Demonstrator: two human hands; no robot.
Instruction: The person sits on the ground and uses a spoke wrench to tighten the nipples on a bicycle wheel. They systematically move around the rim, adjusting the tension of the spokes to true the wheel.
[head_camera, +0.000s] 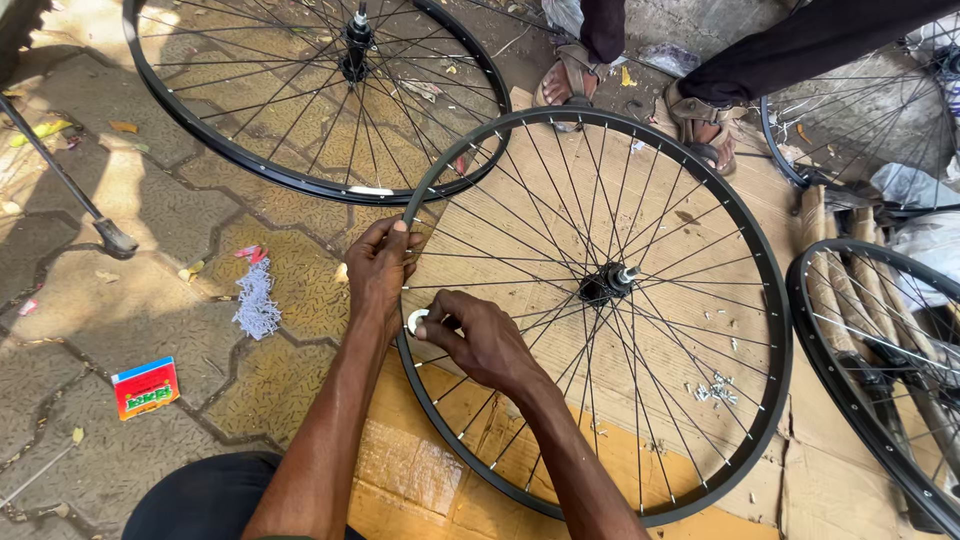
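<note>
A black spoked bicycle wheel (742, 228) lies flat on cardboard in front of me, its hub (606, 282) near the middle. My left hand (378, 268) grips the rim at its left edge, thumb up on the rim. My right hand (480, 338) reaches in from inside the rim and pinches a small round silver tool (417, 321) against a spoke end at the rim, right below my left hand.
A second wheel (250, 165) lies on the paving at upper left, and two more wheels (850, 370) at the right. Another person's sandalled feet (700, 125) stand at the top. A red box (146, 387), a pile of spoke nipples (256, 305) and a kickstand (105, 232) lie left.
</note>
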